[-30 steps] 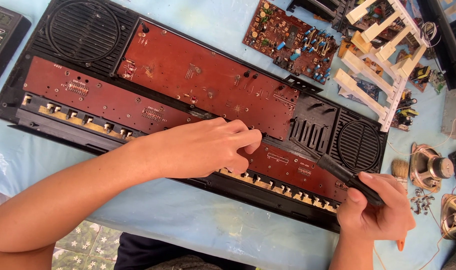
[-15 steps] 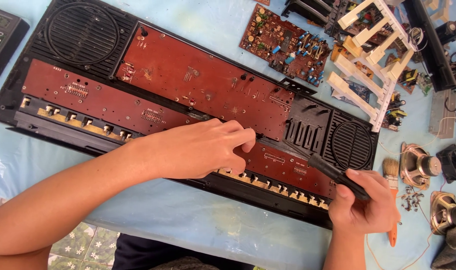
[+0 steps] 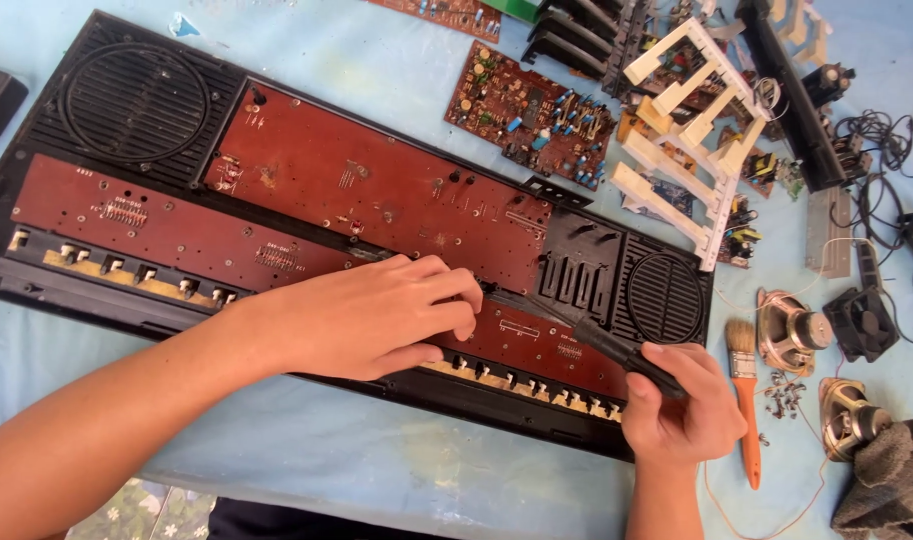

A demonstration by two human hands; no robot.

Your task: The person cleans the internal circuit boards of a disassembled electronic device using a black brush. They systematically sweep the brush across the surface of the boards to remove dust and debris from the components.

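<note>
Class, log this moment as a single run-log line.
left hand: rests on red circuit board | right hand: holds black screwdriver | paintbrush: on table

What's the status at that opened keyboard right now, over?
Left hand steadies the tip on the lower red board. Right hand grips the black screwdriver. Paintbrush lies beside right hand, not in the way.

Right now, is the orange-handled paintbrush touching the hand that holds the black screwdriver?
Cannot tell. In the head view the right hand gripping the black screwdriver overlaps the orange-handled paintbrush lying on the table, so no clear gap or contact shows.
</note>
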